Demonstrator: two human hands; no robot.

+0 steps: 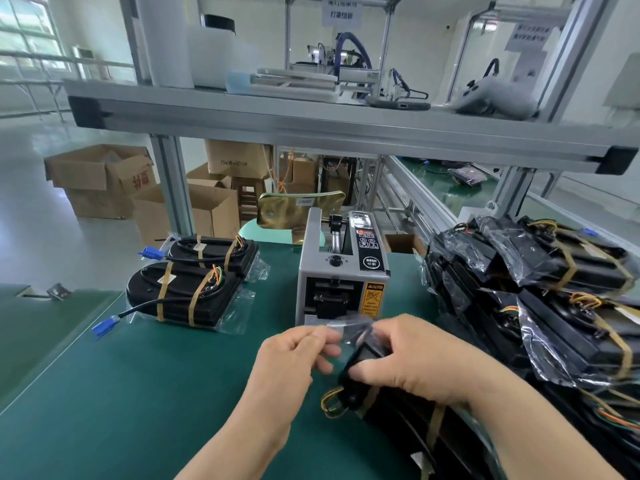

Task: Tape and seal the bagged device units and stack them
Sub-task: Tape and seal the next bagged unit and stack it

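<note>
A black bagged device unit [398, 414] with tan tape bands lies in front of me on the green mat. My right hand [412, 362] grips its upper end. My left hand [294, 355] pinches the clear bag's loose end [349, 323] just left of that. A grey tape dispenser [341, 275] stands right behind both hands. Two taped, bagged units [187, 296] lie side by side at the left. A pile of several bagged units [540, 292] sits at the right.
The green mat [138, 393] covers the table. An aluminium shelf [311, 126] runs overhead, carrying white parts and cables. Cardboard boxes [104, 181] and a stool stand on the floor beyond the table. A conveyor frame [433, 192] stretches away at the back right.
</note>
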